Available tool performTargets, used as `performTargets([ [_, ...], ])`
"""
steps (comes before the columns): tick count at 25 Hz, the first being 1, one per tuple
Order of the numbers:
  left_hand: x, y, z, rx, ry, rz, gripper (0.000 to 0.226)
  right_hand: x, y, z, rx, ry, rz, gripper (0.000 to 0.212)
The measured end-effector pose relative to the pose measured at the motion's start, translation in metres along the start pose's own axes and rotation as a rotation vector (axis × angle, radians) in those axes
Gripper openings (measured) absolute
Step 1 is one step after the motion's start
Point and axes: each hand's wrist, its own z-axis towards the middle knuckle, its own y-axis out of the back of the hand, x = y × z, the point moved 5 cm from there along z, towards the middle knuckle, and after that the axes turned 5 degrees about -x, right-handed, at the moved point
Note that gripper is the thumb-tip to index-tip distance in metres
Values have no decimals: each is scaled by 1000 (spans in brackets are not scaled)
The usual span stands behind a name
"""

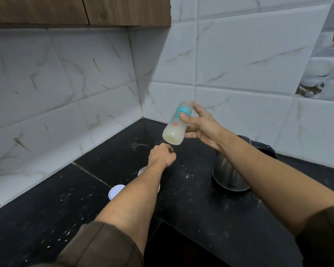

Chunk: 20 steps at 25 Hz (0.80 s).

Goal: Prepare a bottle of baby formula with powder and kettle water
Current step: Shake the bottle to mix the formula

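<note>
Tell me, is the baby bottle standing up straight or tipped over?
Tipped. The right hand holds the bottle slanted in the air above the counter, with milky liquid pooled at its lower end.

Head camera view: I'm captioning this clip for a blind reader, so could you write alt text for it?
A person's right hand holds a tilted baby bottle of milky liquid above a black kitchen counter, with the left hand curled just below it. A steel kettle stands to the right and a white lid lies to the left.
</note>
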Motion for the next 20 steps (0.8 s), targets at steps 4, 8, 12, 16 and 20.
performTargets([
  [4,6,1,0,-9,17,-23,32,7,18,2,-298,100,385,74],
  [8,5,3,1,-19,16,-22,31,10,13,1,-196,67,231,66],
  [12,2,4,2,-25,9,-22,32,6,4,-8,-25,57,-30,77],
  [16,4,1,0,-22,17,-34,29,11,16,2,-305,110,423,63],
  [20,0,0,0,-27,13,-33,31,7,-8,-5,-12,9,-18,67],
])
